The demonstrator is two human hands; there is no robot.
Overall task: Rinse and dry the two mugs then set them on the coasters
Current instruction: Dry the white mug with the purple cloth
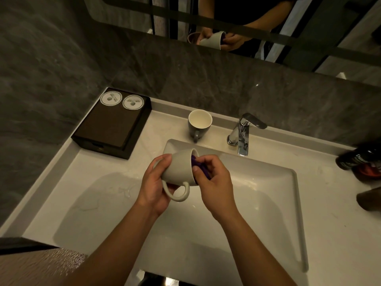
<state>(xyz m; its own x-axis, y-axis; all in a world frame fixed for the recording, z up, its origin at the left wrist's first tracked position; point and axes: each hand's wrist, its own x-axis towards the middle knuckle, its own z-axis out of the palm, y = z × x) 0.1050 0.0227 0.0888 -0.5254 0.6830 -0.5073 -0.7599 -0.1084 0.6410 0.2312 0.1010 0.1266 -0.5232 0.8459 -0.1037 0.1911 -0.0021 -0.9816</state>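
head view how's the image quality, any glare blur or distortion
Head view: dim, warm light; small glare on the faucet; the dark bottles at the right edge are smeared; wide-angle bending curves the counter edges; the mug in the left hand and the purple cloth in the right hand look sharp.

pale mug (181, 169) sideways, grey mug (199, 123) upright, two coasters (111, 98)

Dim bathroom: grey stone wall (61, 48), mirror (309, 27), white vanity counter (92, 193).

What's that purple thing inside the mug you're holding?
A purple cloth is stuffed into the held mug, pushed by the right hand. The cloth and fingers cover the mug's inside, so its bottom cannot be seen.
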